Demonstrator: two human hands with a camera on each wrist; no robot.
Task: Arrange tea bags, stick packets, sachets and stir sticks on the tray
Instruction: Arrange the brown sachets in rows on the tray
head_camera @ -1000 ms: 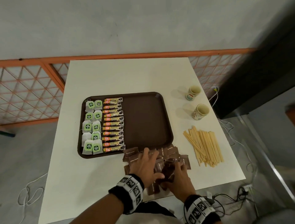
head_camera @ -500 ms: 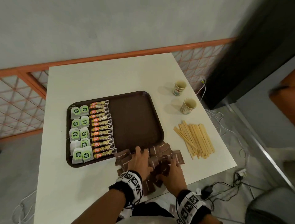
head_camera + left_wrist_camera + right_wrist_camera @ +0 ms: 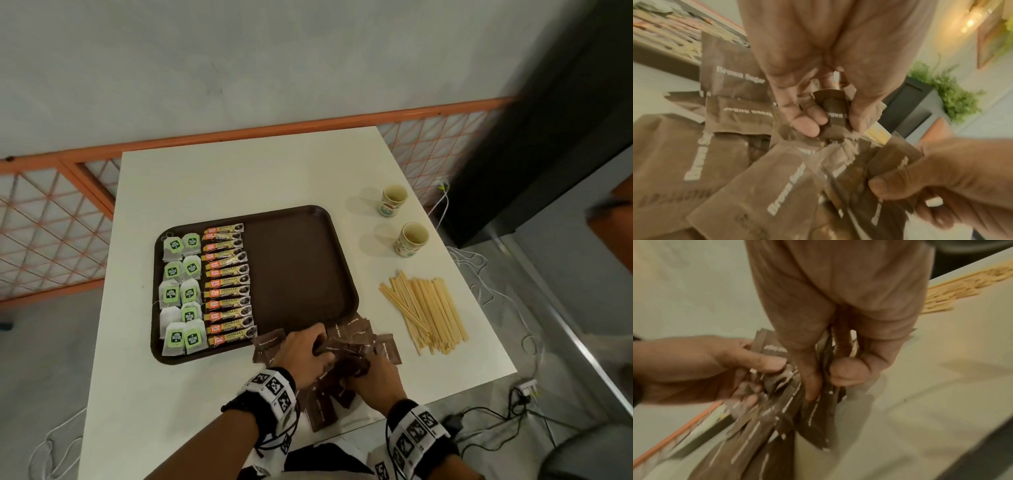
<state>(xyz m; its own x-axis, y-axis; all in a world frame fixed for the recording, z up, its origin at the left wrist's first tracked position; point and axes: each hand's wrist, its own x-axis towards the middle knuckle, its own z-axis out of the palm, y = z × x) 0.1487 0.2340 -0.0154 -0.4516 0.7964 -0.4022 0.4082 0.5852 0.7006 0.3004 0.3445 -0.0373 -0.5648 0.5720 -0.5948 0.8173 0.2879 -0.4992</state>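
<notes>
A brown tray [image 3: 294, 267] holds two columns of green-labelled tea bags [image 3: 181, 291] at its left and a column of stick packets [image 3: 227, 284] beside them; its right half is bare. Brown sugar sachets [image 3: 356, 339] lie heaped at the tray's near right corner, partly on its rim. My left hand [image 3: 318, 346] pinches a folded sachet [image 3: 835, 113] over the heap. Just right of it, my right hand [image 3: 359, 370] grips a bunch of sachets [image 3: 813, 410] between thumb and fingers. Wooden stir sticks [image 3: 424, 315] lie in a loose pile on the table to the right.
Two paper cups [image 3: 394, 200] [image 3: 412, 238] stand at the table's right side behind the sticks. The white table [image 3: 239, 171] ends close behind my wrists, and some sachets hang near that front edge. An orange lattice fence [image 3: 51, 222] runs behind; cables lie on the floor.
My left hand, spread flat on the heap before, has curled and now pinches a sachet. The right hand has closed on a bunch of sachets. The head view has shifted.
</notes>
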